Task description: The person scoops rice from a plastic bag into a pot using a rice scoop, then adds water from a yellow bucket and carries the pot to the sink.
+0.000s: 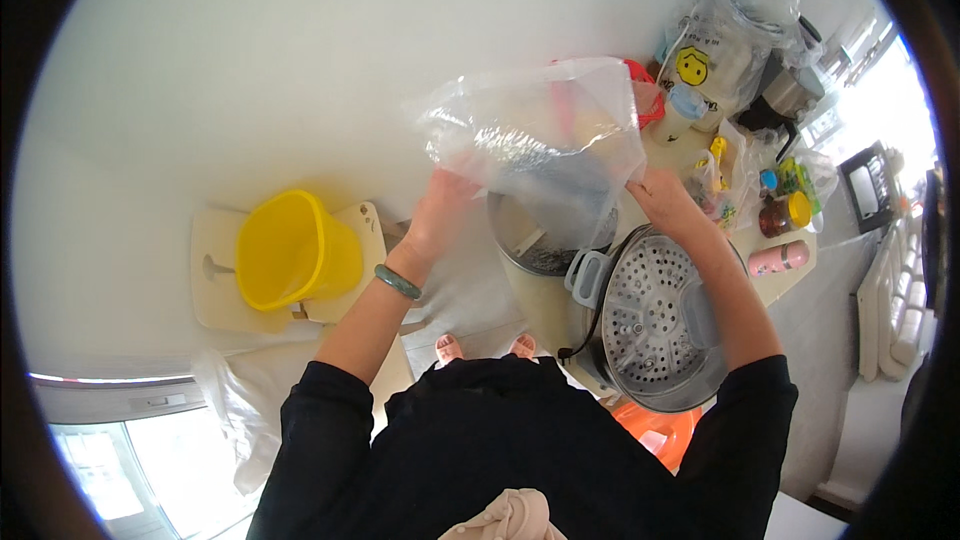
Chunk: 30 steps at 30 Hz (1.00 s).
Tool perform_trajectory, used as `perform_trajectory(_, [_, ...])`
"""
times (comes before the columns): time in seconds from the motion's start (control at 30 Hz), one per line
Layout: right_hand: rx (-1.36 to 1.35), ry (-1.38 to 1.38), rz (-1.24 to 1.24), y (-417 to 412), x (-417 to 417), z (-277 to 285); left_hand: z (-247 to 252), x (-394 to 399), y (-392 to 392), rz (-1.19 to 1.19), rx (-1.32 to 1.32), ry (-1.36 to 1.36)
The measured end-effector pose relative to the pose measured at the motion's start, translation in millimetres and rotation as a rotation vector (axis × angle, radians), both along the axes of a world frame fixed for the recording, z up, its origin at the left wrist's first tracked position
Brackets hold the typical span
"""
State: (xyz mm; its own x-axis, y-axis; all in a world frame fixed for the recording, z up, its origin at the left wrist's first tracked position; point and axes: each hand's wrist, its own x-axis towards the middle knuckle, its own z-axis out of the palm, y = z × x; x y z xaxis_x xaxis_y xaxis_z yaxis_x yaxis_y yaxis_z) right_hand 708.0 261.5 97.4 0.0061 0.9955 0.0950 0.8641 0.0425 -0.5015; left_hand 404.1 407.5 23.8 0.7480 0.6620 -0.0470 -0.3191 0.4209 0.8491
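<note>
A clear plastic bag point(525, 127) is stretched between my two hands, over the table. My left hand point(442, 206), with a green bangle on its wrist, holds the bag's left side; motion blur softens its fingers. At the bag's lower right corner, my right hand point(660, 195) pinches the edge. Behind the bag and partly hidden by it is a round metal pan point(517, 229) with dark contents and a pale flat piece inside. Nearer to me stands a metal steamer pot point(667, 386) with a perforated steamer tray point(652, 307) and grey handles.
A yellow plastic bin point(337, 255) stands on a cream stool at the left. Right of the bag are a blue-lidded cup point(679, 116), an electric kettle point(795, 94), a yellow-lidded jar point(784, 215) and a pink bottle point(780, 259). An orange basin point(660, 431) sits below the table.
</note>
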Motion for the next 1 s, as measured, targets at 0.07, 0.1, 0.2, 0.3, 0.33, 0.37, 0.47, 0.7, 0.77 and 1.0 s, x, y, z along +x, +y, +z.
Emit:
perform_trajectory(0.07, [0.017,0.001,-0.008,0,1,-1,18,10,-2,0.224,-0.14,0.121])
perform_trajectory(0.1, [0.036,0.016,-0.006,0,-1,-1,22,12,-2,0.337,-0.212,0.184])
perform_trajectory(0.2, [-0.004,0.043,-0.022,1,-6,4,7,-1,10,0.041,-0.073,-0.02])
perform_trajectory(0.3, [0.009,0.059,-0.004,-2,-8,9,31,11,-5,0.219,-0.082,0.052])
perform_trajectory(0.33, [0.037,0.066,0.018,-1,-9,11,27,9,-1,0.198,-0.103,0.041])
perform_trajectory(0.37, [0.031,0.054,0.015,-1,-9,10,21,7,6,0.178,-0.124,0.029])
perform_trajectory(0.47, [0.01,0.036,0.001,-1,-9,8,14,7,7,0.192,-0.089,0.045])
perform_trajectory(0.7, [-0.006,0.08,-0.029,-5,-6,5,26,9,1,0.223,-0.081,0.08])
perform_trajectory(0.77, [-0.013,0.069,-0.033,-1,-9,8,11,2,4,0.141,-0.084,-0.003])
perform_trajectory(1.0, [-0.018,0.044,-0.049,-3,-16,12,2,0,1,0.079,-0.09,0.008])
